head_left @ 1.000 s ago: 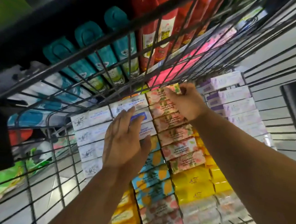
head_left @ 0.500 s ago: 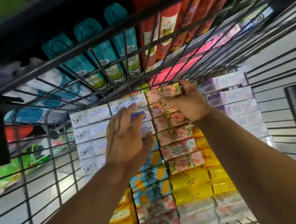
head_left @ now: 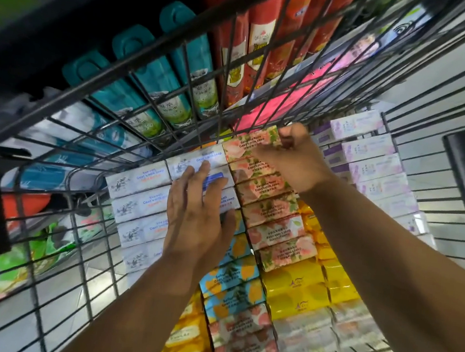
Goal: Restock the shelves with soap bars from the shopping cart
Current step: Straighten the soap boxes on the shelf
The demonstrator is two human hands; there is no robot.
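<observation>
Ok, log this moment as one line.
step: grasp | left hand: flat on white soap boxes | right hand: pinching top floral soap box

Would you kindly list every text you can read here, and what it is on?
"Delicate Rose Goat's milk soap": floral pink boxes.
"Sea salt Goat's milk soap": white boxes.
"Sulfur", rest blurred: blue-orange boxes.
Teal bottles, red bottles, purple boxes, yellow packs: too blurred to read.

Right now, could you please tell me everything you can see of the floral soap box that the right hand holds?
The floral soap box is a rectangular carton, seemingly cardboard, printed with pink flowers, green leaves and red lettering. It heads a row of matching boxes in the cart, beside a white soap box. The right hand grips its right end.
</observation>
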